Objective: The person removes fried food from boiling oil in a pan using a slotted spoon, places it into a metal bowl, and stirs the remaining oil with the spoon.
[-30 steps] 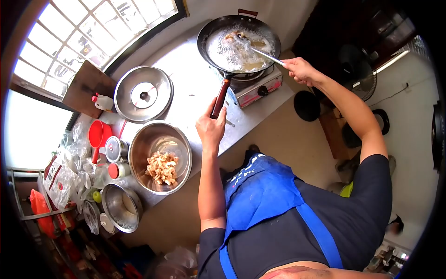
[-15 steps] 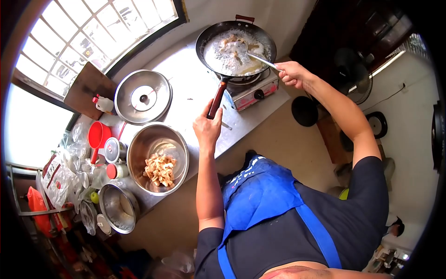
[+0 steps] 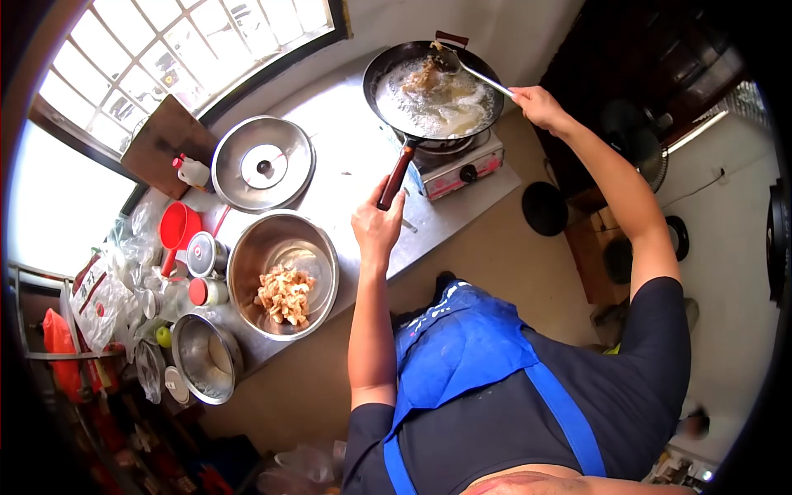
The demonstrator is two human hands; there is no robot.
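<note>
My left hand (image 3: 379, 221) is closed around the wooden handle of a black wok (image 3: 373, 101), which sits on a portable gas stove (image 3: 462, 171). Bubbling, foamy oil (image 3: 441, 111) fills the wok. In my right hand (image 3: 538, 107) is the metal handle of a skimmer (image 3: 485, 79); its head is at the wok's far side, near the rear handle. Browned food pieces (image 3: 425, 78) are at the skimmer's head and in the oil beside it. To the left, a steel bowl (image 3: 328, 247) contains a heap of light brown fried pieces (image 3: 285, 295).
A steel lid (image 3: 231, 157), a red ladle-shaped scoop (image 3: 179, 221), jars (image 3: 208, 292) and plastic bags (image 3: 103, 309) crowd the counter's left part. A second steel bowl (image 3: 191, 342) stands near the front edge. A cutting board (image 3: 165, 144) leans by the window. A fan (image 3: 635, 140) stands at right.
The skimmer's head has moved from the middle of the oil to the wok's far rim, with browned pieces by it. My left hand keeps its hold on the wok's handle.
</note>
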